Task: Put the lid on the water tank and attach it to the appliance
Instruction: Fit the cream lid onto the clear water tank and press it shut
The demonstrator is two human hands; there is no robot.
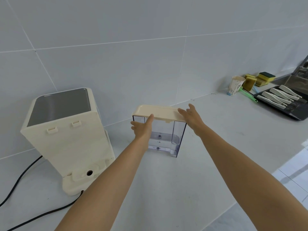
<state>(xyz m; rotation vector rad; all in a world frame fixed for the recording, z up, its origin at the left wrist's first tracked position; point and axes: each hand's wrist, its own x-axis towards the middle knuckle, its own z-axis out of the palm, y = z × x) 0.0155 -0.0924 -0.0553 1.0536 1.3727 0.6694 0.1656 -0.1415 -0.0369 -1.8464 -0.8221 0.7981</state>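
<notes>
A clear plastic water tank (166,139) stands upright on the white counter (166,189), with a cream lid (158,112) resting across its top. My left hand (141,127) touches the tank's left front, thumb up against the lid's front edge. My right hand (191,117) lies flat on the lid's right end with fingers spread. The cream appliance (66,135) with a grey metallic top stands to the left, its back with two clips and a round port facing me, apart from the tank.
A black power cord (25,177) runs from the appliance across the counter at left. At back right are a paper cup (235,85), several sponges (258,80), a green brush (248,95) and a dark tray (283,100) of white pieces. The tiled wall stands behind.
</notes>
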